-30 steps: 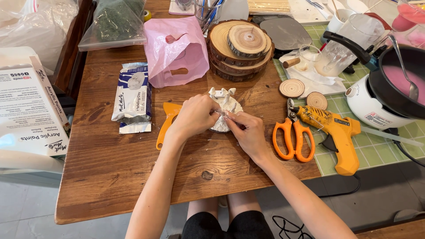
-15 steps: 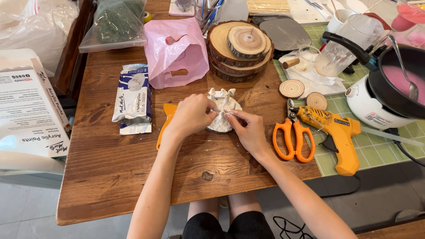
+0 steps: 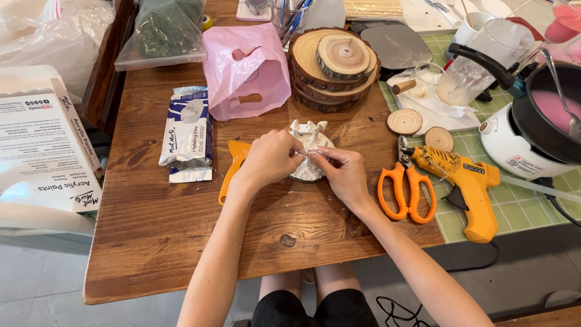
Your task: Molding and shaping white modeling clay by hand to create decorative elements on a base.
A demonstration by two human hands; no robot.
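A small white clay figure (image 3: 310, 140) with little raised bumps on its far edge sits on the wooden table (image 3: 181, 242), near the middle. My left hand (image 3: 271, 158) and my right hand (image 3: 340, 171) meet over its near side, fingertips pinching the clay from both sides. An orange plastic scraper (image 3: 233, 163) lies just left of my left hand, partly hidden under it. The near half of the clay is covered by my fingers.
A blue and white clay packet (image 3: 187, 132), a pink plastic bag (image 3: 245, 69) and a stack of wood slices (image 3: 333, 63) lie behind. Orange scissors (image 3: 407, 188) and a yellow glue gun (image 3: 463, 184) are on the right, beside a cooker pot (image 3: 538, 121). A white box (image 3: 39, 151) is on the left.
Both hands stay on the clay; the fingertips have shifted slightly as they pinch. Nothing else has moved.
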